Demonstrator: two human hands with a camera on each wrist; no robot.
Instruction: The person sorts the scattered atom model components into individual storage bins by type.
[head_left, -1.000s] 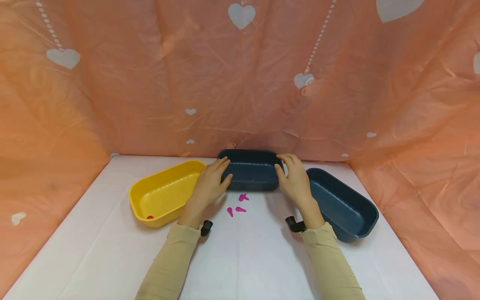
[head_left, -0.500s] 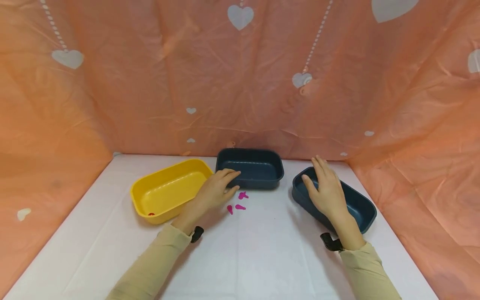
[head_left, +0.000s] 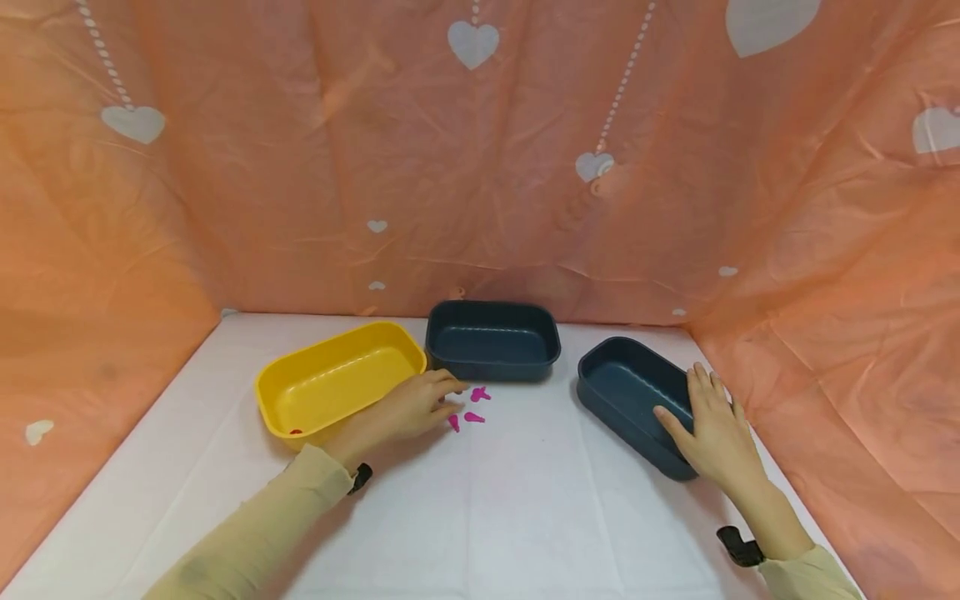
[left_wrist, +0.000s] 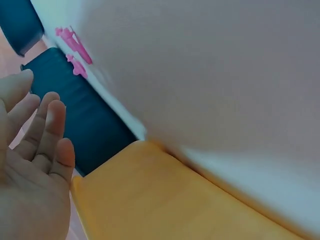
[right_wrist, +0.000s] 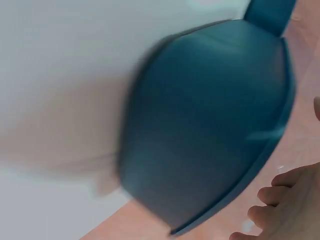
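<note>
My left hand (head_left: 416, 406) hovers at the right front corner of a yellow bin (head_left: 279, 375), fingers loosely extended and holding nothing. Just off its fingertips, three small magenta pieces (head_left: 474, 417) lie on the white cloth; their kind is too small to tell. They also show as pink shapes (left_wrist: 75, 47) in the left wrist view. My right hand (head_left: 716, 433) is spread over the right long side of a dark blue bin (head_left: 622, 417); whether it touches the rim I cannot tell. That bin's outer wall (right_wrist: 200, 125) fills the right wrist view, with the fingers (right_wrist: 270, 195) beside it.
A second dark blue bin (head_left: 495, 369) stands at the back middle, close to the yellow bin's corner. A small red object (head_left: 296, 432) lies inside the yellow bin. Peach curtains with white hearts (head_left: 473, 44) enclose the white-covered table (head_left: 525, 517) at back and sides.
Both hands have left the middle bin. My right hand has moved right to the right bin, which has shifted left. My left hand has drawn back toward the yellow bin and the magenta pieces.
</note>
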